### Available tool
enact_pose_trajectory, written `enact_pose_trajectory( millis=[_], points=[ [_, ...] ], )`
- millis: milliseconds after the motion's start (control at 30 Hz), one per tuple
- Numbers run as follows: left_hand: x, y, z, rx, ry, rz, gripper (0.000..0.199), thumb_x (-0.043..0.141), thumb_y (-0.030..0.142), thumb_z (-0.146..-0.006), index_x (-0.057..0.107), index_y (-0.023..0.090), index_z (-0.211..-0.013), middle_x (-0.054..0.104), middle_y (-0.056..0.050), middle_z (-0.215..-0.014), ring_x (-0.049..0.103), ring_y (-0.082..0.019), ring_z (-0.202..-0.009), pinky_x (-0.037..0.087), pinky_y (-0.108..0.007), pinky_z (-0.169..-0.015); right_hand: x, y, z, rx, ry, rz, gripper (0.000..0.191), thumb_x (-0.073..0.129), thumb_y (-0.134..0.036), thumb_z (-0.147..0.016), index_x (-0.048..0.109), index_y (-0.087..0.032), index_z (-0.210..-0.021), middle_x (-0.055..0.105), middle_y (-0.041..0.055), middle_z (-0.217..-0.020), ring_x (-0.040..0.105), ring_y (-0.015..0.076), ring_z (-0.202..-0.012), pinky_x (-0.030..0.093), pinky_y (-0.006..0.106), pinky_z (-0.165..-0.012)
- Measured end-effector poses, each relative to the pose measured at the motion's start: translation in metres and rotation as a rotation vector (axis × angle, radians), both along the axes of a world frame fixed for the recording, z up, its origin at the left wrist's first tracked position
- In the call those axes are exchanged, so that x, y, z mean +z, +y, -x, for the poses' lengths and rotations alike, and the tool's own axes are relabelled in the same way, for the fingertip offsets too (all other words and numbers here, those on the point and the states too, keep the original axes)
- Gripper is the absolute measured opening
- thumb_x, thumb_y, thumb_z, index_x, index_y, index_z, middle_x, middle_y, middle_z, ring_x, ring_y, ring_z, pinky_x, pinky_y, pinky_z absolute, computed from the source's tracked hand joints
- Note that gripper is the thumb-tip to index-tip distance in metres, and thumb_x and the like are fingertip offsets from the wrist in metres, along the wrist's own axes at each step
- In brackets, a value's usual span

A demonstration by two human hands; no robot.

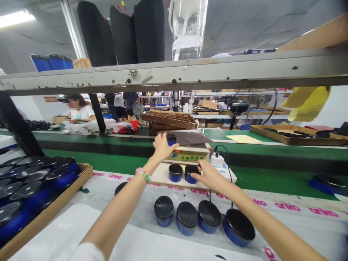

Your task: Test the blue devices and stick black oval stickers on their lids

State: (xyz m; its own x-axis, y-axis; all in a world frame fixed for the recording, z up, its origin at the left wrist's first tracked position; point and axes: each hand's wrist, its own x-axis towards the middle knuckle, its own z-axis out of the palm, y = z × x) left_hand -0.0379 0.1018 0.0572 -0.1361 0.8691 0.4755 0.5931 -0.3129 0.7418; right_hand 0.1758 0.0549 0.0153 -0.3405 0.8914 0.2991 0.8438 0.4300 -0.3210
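Reaching forward, I hold my left hand (pixel 162 146) spread just beside a blue black-lidded jar (pixel 171 139) atop the control box (pixel 187 156). My right hand (pixel 210 177) touches a second jar (pixel 191 174) on the white board (pixel 163 177), though I cannot tell whether it grips.

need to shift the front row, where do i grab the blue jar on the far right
Probably the blue side wall of the jar, taken by the right hand from the near side: the round wall wraps easily, while the black lid may lift off. Mind the black cord behind it.
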Motion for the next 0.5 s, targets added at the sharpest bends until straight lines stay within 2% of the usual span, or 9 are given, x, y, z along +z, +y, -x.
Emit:
enact_pose_trajectory(
  millis=[67, 133, 233, 300, 367, 500],
  points=[
    [-0.022, -0.025, 0.005, -0.130, 0.014, 0.003, 0.044, 0.071, 0.030, -0.072, 0.057, 0.022, -0.113, 0.052, -0.007, -0.129, 0.042, -0.025, -0.126, 0.029, -0.040, -0.107, -0.002, 0.002, 0.001, 0.014, -0.008, 0.009, 0.023, 0.060, -0.035, -0.079, 0.043, -0.019, -0.079, 0.055, 0.0040, -0.083, 0.053, 0.0163, -0.071, 0.039, 0.027, -0.060],
    [-0.048, -0.044, 0.010, -0.249, 0.016, 0.058, 0.053, 0.076, 0.030, -0.065, 0.057, 0.021, -0.113, 0.057, -0.009, -0.123, 0.051, -0.025, -0.117, 0.037, -0.038, -0.102, -0.004, 0.005, 0.007, 0.040, -0.022, 0.027, 0.024, 0.062, -0.035, -0.078, 0.047, -0.017, -0.081, 0.055, 0.0028, -0.083, 0.053, 0.0146, -0.069, 0.041, 0.027, -0.061],
    [-0.076, -0.053, 0.016, -0.376, -0.005, 0.141, 0.066, 0.081, 0.027, -0.057, 0.055, 0.018, -0.117, 0.063, -0.010, -0.115, 0.060, -0.026, -0.106, 0.045, -0.039, -0.094, -0.008, 0.007, 0.020, 0.072, -0.053, 0.039, 0.021, 0.061, -0.034, -0.082, 0.053, -0.015, -0.087, 0.056, 0.0011, -0.085, 0.054, 0.0132, -0.070, 0.044, 0.029, -0.064],
    [-0.082, -0.050, 0.019, -0.419, -0.028, 0.160, 0.058, 0.080, 0.024, -0.059, 0.058, 0.019, -0.112, 0.066, -0.008, -0.110, 0.062, -0.024, -0.102, 0.046, -0.038, -0.093, -0.009, 0.008, 0.026, 0.078, -0.073, 0.031, 0.020, 0.059, -0.033, -0.085, 0.055, -0.015, -0.090, 0.057, 0.0013, -0.087, 0.055, 0.0134, -0.073, 0.046, 0.030, -0.067],
    [-0.080, -0.048, 0.023, -0.419, -0.060, 0.154, 0.053, 0.079, 0.023, -0.062, 0.058, 0.018, -0.110, 0.066, -0.008, -0.111, 0.062, -0.023, -0.103, 0.045, -0.037, -0.095, -0.009, 0.008, 0.027, 0.081, -0.089, 0.021, 0.020, 0.057, -0.034, -0.087, 0.056, -0.015, -0.091, 0.057, 0.0016, -0.088, 0.055, 0.0135, -0.074, 0.047, 0.031, -0.067],
    [-0.077, -0.053, 0.030, -0.378, -0.118, 0.127, 0.058, 0.078, 0.024, -0.063, 0.050, 0.019, -0.114, 0.062, -0.008, -0.117, 0.060, -0.021, -0.107, 0.044, -0.034, -0.096, -0.007, 0.007, 0.026, 0.098, -0.106, 0.006, 0.018, 0.059, -0.033, -0.085, 0.055, -0.015, -0.087, 0.056, 0.0005, -0.085, 0.053, 0.0127, -0.071, 0.045, 0.029, -0.065]
  ],
)
